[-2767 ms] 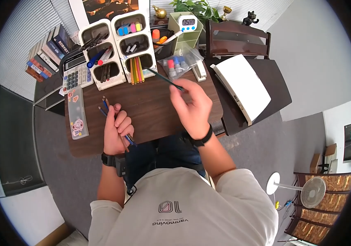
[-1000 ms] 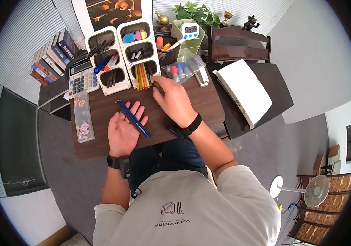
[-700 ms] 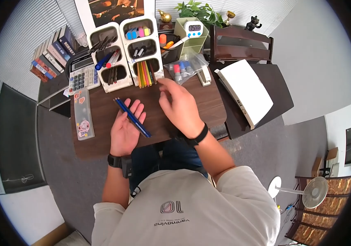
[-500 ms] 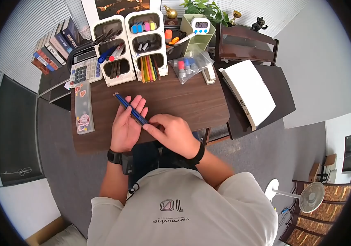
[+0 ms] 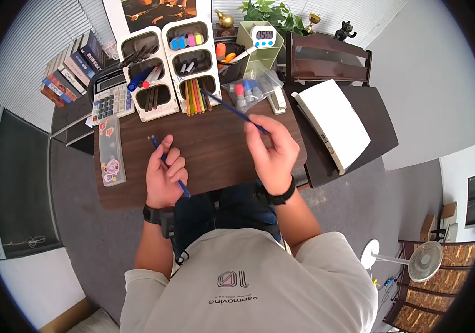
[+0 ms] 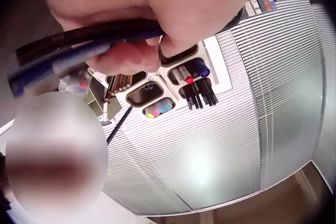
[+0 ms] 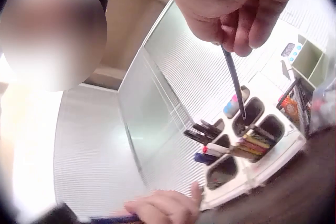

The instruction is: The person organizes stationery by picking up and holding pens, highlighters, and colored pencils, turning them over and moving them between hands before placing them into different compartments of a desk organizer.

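Observation:
My left hand (image 5: 166,175) curls its fingers round slim pencils above the desk. In the left wrist view a blue pencil (image 6: 37,74) and a darker pencil (image 6: 47,44) stick out of that grip side by side. Off to the right, my right hand (image 5: 273,150) pinches a dark blue pencil (image 5: 229,108) near one end. Its far tip overlaps the lower right compartment of a white desk organizer (image 5: 159,115) in the head view. Yellow, red and other coloured pencils (image 5: 194,100) stand in that compartment.
Highlighters, markers and pens fill other compartments. A sticker-covered pencil case (image 5: 111,152) and a calculator (image 5: 112,105) lie at the left. Right of the organizer are a plastic bag with small bottles (image 5: 245,91), a white stapler (image 5: 277,102) and a green holder with a timer (image 5: 263,36).
The right hand took a pencil from the left palm and raised it toward the organizer, after an earlier pencil went into the compartment there. The left fingers, spread before, have curled in.

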Tool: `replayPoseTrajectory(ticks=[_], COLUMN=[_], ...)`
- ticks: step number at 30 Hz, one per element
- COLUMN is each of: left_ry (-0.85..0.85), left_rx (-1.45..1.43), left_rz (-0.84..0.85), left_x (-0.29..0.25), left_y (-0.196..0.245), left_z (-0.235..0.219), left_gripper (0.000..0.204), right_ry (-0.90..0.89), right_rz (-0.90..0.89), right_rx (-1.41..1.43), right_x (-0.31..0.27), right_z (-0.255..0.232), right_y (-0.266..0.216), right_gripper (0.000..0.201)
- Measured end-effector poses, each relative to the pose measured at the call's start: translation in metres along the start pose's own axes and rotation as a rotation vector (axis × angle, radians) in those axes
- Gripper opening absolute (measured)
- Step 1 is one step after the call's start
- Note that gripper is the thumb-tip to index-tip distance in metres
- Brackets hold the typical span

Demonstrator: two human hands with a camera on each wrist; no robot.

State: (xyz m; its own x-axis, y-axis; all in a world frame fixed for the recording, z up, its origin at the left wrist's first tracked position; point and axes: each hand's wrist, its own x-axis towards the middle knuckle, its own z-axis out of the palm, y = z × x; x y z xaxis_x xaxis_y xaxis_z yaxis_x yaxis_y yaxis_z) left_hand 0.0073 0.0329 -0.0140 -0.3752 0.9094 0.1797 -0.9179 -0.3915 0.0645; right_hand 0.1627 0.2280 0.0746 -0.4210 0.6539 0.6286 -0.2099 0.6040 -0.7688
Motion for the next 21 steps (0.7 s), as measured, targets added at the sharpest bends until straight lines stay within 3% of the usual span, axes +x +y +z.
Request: replayPoseTrajectory(ticks=[2, 3, 5, 8, 11, 16, 19, 21], left_ry=[0.284, 0.283, 0.380, 0.257, 0.340, 0.319, 0.359, 0.392], left_rx=[0.235, 0.241, 0.303, 0.306, 0.274, 0.330, 0.434, 0.460], left_rz=[0.162, 0.161, 0.191, 0.160, 0.184, 0.198, 0.232, 0.257], left_x=[0.001, 0.002, 0.003, 0.002, 0.002, 0.003, 0.004, 0.005], left_y=[-0.009, -0.012, -0.013, -0.011, -0.013, -0.012, -0.015, -0.017], left_z=[0.013, 0.015, 0.019, 0.009, 0.011, 0.008, 0.012, 0.014], left_gripper=[0.046, 0.046, 0.053, 0.058, 0.060, 0.059, 0.055, 0.053], right_ry=[-0.065, -0.132, -0.169, -0.319, -0.409, -0.398, -0.291, -0.434], right_rz=[-0.072, -0.141, -0.128, -0.164, -0.083, -0.105, -0.139, 0.105], right_rx=[-0.132, -0.265, -0.275, -0.349, -0.383, -0.323, -0.348, -0.165], right_x=[0.015, 0.021, 0.026, 0.029, 0.031, 0.028, 0.010, -0.014], right_z=[0.010, 0.016, 0.029, 0.045, 0.051, 0.048, 0.034, 0.023], right_y=[0.008, 0.012, 0.020, 0.031, 0.033, 0.028, 0.006, -0.010], right_gripper=[0.021, 0.021, 0.025, 0.033, 0.035, 0.036, 0.031, 0.025])
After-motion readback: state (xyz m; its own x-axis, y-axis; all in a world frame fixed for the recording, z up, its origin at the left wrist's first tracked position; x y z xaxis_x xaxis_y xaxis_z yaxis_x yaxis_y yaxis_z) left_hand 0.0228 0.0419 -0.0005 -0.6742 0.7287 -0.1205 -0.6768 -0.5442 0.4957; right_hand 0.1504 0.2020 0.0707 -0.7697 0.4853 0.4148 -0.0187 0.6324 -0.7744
